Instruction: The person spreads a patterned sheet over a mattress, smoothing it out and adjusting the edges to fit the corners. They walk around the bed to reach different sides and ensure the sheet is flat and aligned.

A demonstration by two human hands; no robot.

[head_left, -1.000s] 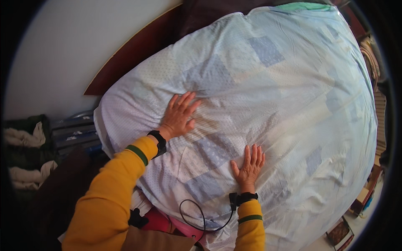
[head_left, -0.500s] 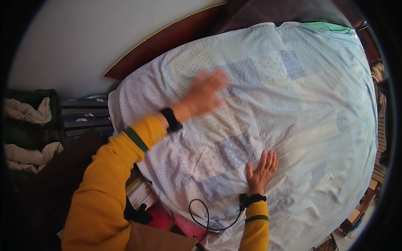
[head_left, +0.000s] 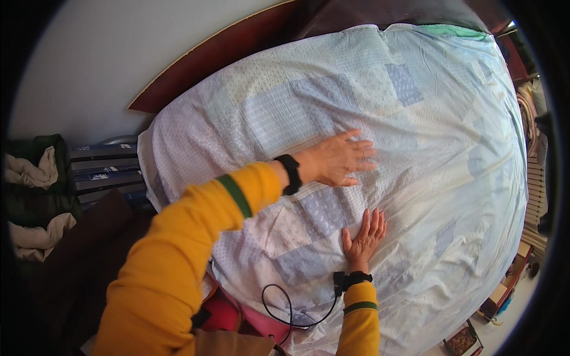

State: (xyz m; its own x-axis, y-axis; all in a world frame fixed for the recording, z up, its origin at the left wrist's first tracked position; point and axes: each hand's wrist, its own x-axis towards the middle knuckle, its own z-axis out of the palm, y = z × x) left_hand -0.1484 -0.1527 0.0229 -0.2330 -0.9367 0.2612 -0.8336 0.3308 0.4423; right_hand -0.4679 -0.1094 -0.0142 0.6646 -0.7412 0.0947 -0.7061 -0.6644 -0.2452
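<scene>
A pale patchwork sheet (head_left: 267, 121) in white, blue and lilac covers the bed before me, with wrinkles across its right part. My left hand (head_left: 341, 157) is open over the middle of the sheet, fingers spread toward the right; whether the palm presses on the cloth I cannot tell. Nearer to me, my right hand (head_left: 363, 240) lies flat and open on the sheet, holding nothing. Black bands circle both wrists. From the small black device (head_left: 339, 281) at my right wrist, a black cable (head_left: 266, 296) loops over the sheet's near edge.
A dark red headboard (head_left: 196, 71) borders the far side against a grey wall (head_left: 101, 71). At the left are dark slatted bars (head_left: 107, 163) and a dark green bag with beige cloth (head_left: 35, 169). Pink cloth (head_left: 261, 320) shows below the near edge. Shelves (head_left: 504, 291) stand at the right.
My left hand has swept right and nearer across the sheet, toward my right hand. My right hand stays in place on the cloth. The view has shifted slightly.
</scene>
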